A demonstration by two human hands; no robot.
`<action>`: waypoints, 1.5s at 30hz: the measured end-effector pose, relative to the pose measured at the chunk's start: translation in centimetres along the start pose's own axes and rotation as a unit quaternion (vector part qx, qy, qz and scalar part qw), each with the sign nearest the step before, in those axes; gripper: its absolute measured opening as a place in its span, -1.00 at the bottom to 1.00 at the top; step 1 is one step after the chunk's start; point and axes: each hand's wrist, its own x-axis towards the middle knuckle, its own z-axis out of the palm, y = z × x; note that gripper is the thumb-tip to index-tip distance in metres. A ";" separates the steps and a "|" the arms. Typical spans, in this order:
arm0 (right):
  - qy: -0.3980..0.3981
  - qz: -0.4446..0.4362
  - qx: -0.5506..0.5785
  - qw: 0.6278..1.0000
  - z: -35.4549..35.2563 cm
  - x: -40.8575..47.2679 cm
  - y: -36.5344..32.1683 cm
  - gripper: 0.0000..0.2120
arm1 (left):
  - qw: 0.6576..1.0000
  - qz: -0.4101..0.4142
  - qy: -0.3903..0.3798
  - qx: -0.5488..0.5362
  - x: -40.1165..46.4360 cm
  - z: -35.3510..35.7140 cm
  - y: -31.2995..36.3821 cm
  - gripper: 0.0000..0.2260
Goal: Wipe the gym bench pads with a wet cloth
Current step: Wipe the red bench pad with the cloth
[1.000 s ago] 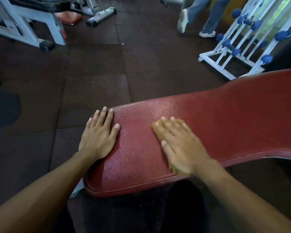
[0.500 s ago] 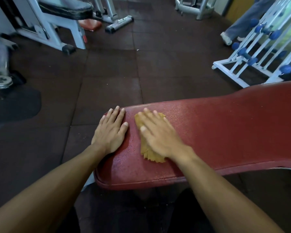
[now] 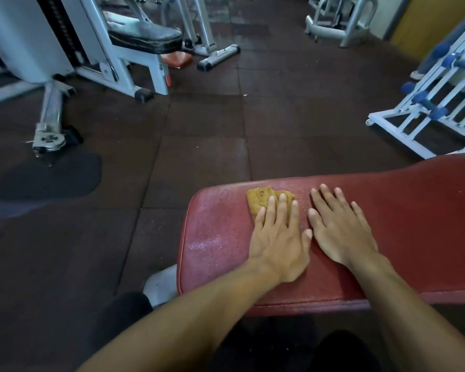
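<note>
The red bench pad (image 3: 400,224) fills the lower right of the head view, its rounded end pointing left and its far end running out of frame at the right. Its textured surface glistens with fine droplets, most clearly near the rounded end in front of the left wrist.

The left hand (image 3: 277,237) lies flat, palm down, on the pad near that end. Its fingers are straight and close together, pressing down on a mustard-yellow cloth (image 3: 261,198). The cloth is bunched, and its far part sticks out beyond the fingertips toward the pad's far edge; the rest is hidden under the hand. The hand does not clamp the cloth but pins it against the pad.

The right hand (image 3: 341,229) rests just beside the left, also flat and palm down on bare vinyl, fingers slightly spread and holding nothing. The two thumbs are near each other but apart. Both bare forearms reach in from the bottom of the frame.

Dark rubber floor tiles (image 3: 204,135) surround the pad. At upper left stands a white weight machine (image 3: 65,41) with a black padded seat (image 3: 145,36). At the right edge is a white rack (image 3: 419,111) carrying blue dumbbells (image 3: 427,106). A white-framed piece of equipment (image 3: 338,22) stands at the top of the view. A dark patch (image 3: 49,178) lies on the floor at left.
</note>
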 end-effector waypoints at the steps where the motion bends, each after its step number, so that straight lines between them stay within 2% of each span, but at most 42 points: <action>1: 0.003 0.001 -0.001 1.000 0.1 0.1 0.0 -0.47 | 1.000 0.013 0.004 0.002 0.8 0.0 -0.6 -0.44; 4: 0.005 0.002 0.000 1.000 0.0 0.1 -0.1 -0.47 | 0.999 0.043 0.010 0.005 2.9 -0.6 -3.7 -0.47; 8: -0.002 0.002 0.014 1.000 0.0 -0.1 -0.1 -0.48 | 0.998 0.025 0.042 0.051 5.1 -1.7 -10.7 -0.47; 12: 0.000 0.004 0.006 1.000 0.1 0.1 -0.1 -0.47 | 0.999 0.018 0.039 0.031 1.1 -2.0 -14.9 -0.48; 17: 0.008 0.009 0.004 1.000 0.5 0.0 -0.2 -0.47 | 0.997 -0.041 -0.024 -0.054 -6.9 -2.0 -13.0 -0.52; 19: 0.011 0.009 0.006 1.000 0.5 0.0 -0.2 -0.47 | 0.996 -0.006 -0.066 -0.064 -8.1 -2.6 -9.4 -0.51; 21: 0.016 0.008 0.006 1.000 0.5 0.0 -0.2 -0.47 | 0.995 0.067 -0.064 -0.039 -8.4 -2.3 -5.5 -0.49; 23: 0.017 0.007 0.007 1.000 0.4 -0.1 -0.2 -0.48 | 0.992 0.102 -0.063 -0.029 -6.8 -1.7 -3.5 -0.51; 29: 0.010 0.002 0.014 1.000 0.2 0.1 -0.1 -0.48 | 0.999 0.000 -0.038 0.015 1.1 -2.4 -9.5 -0.51; 35: 0.014 0.002 0.012 1.000 0.1 -0.2 -0.2 -0.48 | 0.999 -0.020 -0.031 -0.038 -6.7 -1.1 -15.9 -0.44; 39: 0.017 0.001 0.007 1.000 0.3 -0.2 -0.2 -0.47 | 0.996 -0.052 -0.045 -0.048 -10.4 -1.8 -11.3 -0.48; 43: 0.028 -0.001 0.016 0.999 0.5 -0.2 -0.1 -0.47 | 0.998 0.037 -0.043 -0.036 -10.2 -1.6 -2.2 -0.50; 45: 0.027 -0.001 0.022 0.999 0.4 0.0 0.1 -0.48 | 0.997 0.066 -0.040 -0.028 -7.7 -1.0 0.0 -0.51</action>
